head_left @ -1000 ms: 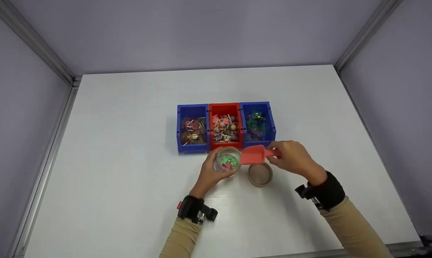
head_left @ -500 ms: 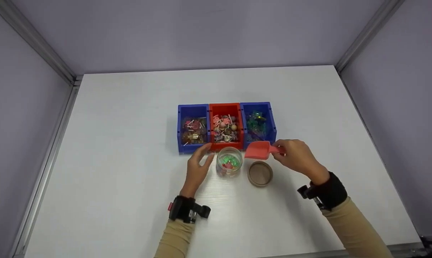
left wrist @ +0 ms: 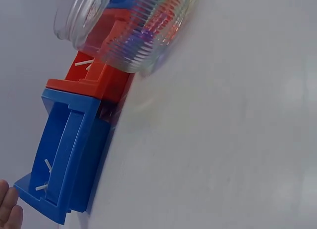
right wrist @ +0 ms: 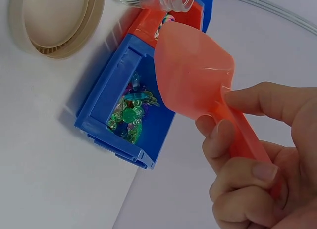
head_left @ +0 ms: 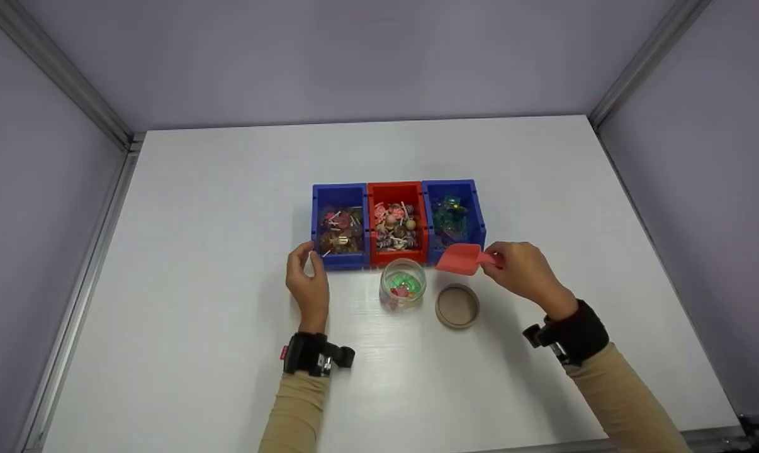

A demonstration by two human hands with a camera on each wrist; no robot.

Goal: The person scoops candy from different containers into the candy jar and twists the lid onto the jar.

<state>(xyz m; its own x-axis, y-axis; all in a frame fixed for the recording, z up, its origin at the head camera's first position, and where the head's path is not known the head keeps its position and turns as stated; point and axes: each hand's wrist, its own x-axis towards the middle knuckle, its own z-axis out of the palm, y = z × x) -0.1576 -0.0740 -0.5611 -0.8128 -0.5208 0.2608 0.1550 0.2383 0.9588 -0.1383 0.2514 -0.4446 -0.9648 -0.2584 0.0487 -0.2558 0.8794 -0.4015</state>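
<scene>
My right hand (head_left: 523,272) grips the handle of a small red plastic scoop (head_left: 460,259), its blade near the front edge of the right blue bin (head_left: 482,236). In the right wrist view the scoop (right wrist: 190,70) looks empty. A clear ribbed glass jar (head_left: 403,302) stands on the table in front of the red bin (head_left: 392,257), with green and red pieces inside. My left hand (head_left: 309,286) holds nothing; its relaxed fingertips are right at the front left corner of the left blue bin (head_left: 345,263). Only some of its fingertips (left wrist: 10,209) show in the left wrist view.
A round tan lid (head_left: 457,306) lies on the white table (head_left: 197,283), right of the jar. The three bins stand in a row: lollipop-like pieces in the left and red ones, green and clear pieces in the right. Grey walls (head_left: 367,63) enclose the table.
My left hand has let go of the jar, now standing on the table, and moved left to the left blue bin's corner. The scoop has shifted slightly right and away from the jar.
</scene>
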